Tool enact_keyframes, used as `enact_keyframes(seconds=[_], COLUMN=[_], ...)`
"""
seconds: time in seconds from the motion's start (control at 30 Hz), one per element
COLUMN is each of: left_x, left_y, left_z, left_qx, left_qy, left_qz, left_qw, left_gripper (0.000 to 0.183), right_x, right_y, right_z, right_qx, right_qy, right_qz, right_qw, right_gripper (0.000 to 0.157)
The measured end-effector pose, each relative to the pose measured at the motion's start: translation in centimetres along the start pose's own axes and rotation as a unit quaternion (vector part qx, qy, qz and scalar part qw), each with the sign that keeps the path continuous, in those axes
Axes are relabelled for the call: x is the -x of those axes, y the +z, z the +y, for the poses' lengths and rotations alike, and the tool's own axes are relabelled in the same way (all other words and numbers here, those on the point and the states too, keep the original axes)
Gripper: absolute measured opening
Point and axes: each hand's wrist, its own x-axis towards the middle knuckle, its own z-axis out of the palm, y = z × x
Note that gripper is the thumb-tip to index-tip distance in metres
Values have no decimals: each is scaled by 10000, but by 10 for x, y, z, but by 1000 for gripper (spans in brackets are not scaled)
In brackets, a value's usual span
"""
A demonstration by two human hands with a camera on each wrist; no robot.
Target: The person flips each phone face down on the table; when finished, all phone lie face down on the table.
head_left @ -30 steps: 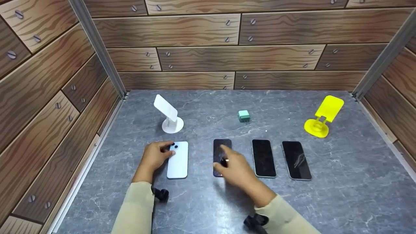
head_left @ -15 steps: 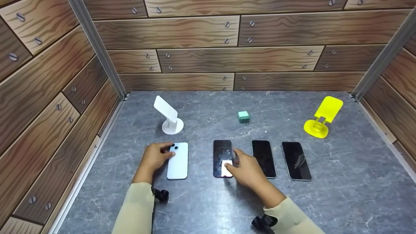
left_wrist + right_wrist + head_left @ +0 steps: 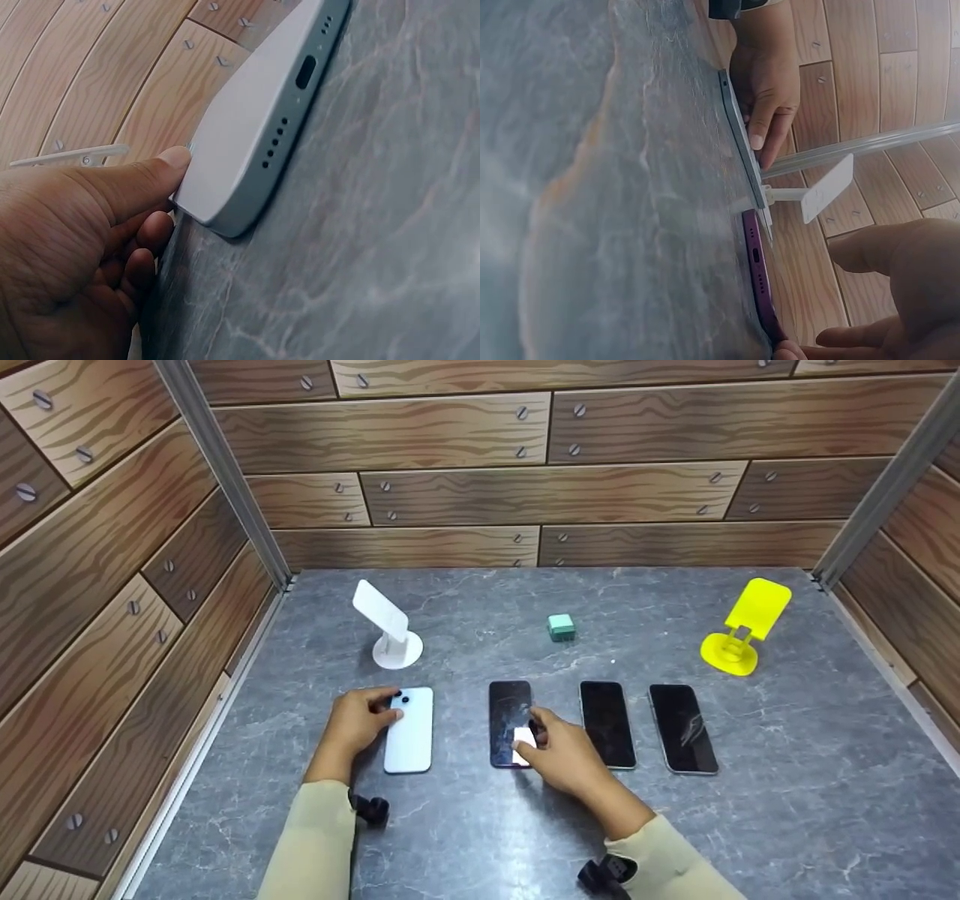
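A light blue phone (image 3: 409, 739) lies camera side up on the table. My left hand (image 3: 358, 721) holds it at its upper left edge, with the thumb on the back and a finger by the cameras. In the left wrist view, the thumb (image 3: 169, 161) presses near the rim and other fingers curl below it. To the right lies a dark-screened phone (image 3: 510, 709) with a purple edge (image 3: 757, 262). Spread around its right side is my right hand (image 3: 566, 750), its thumb (image 3: 862, 247) apart from the phone and one fingertip (image 3: 786, 350) at the edge.
Two more black-screened phones (image 3: 607, 724) (image 3: 684, 727) lie to the right. Behind stand a white phone stand (image 3: 397, 649) and a yellow phone stand (image 3: 731, 654), with a small green block (image 3: 561, 628) between. Wood-patterned walls (image 3: 450, 495) enclose the grey marbled table (image 3: 465, 825).
My right hand has come from over the dark phone to its right edge, then shifted slightly left. The left hand and light blue phone stay in place.
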Motion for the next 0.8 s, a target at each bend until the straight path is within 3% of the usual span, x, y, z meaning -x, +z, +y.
enact_keyframes(seconds=[0.3, 0.5, 0.67, 0.8], left_x=[7, 13, 18, 25], left_y=[4, 10, 15, 27], left_z=[11, 20, 30, 40], left_qx=[-225, -690, -989, -944], left_qy=[-147, -88, 405, 975], left_qz=[141, 158, 154, 16], left_qw=[9995, 9975, 9942, 9907], left_gripper=[49, 60, 67, 76], right_x=[-1, 0, 0, 1], right_y=[-3, -5, -7, -9], right_z=[2, 3, 5, 7], right_qx=[-106, -250, -384, -497], right_qy=[-2, 7, -69, -54], right_qz=[-66, -113, -165, -232], right_qw=[9999, 9996, 9991, 9985], right_gripper=[67, 65, 64, 63])
